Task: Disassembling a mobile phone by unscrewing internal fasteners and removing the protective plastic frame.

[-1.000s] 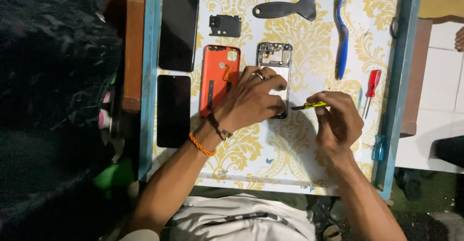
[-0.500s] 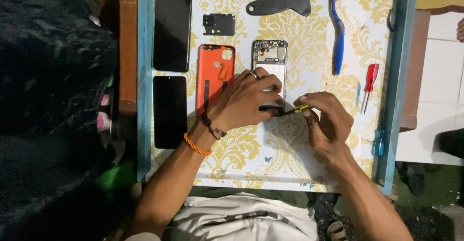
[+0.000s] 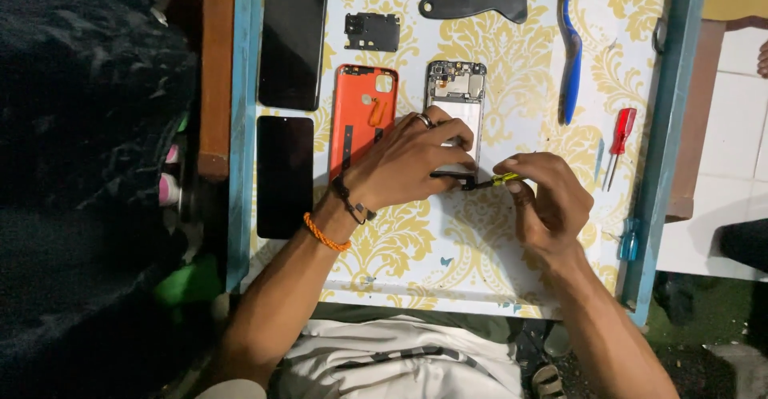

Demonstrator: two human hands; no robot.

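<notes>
Lying sideways: yellow screwdriver [image 3: 498, 180], tip leftward

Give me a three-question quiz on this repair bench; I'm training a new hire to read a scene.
1. True or false: the right hand holds the red screwdriver.
2. What lies directly left of the opened phone?
   A. blue toothbrush
   B. orange back cover
   C. black scraper
3. Which hand steadies the phone's lower end?

Key: 1 false, it holds a yellow-handled tool; 2 B; 3 the left hand.
</notes>
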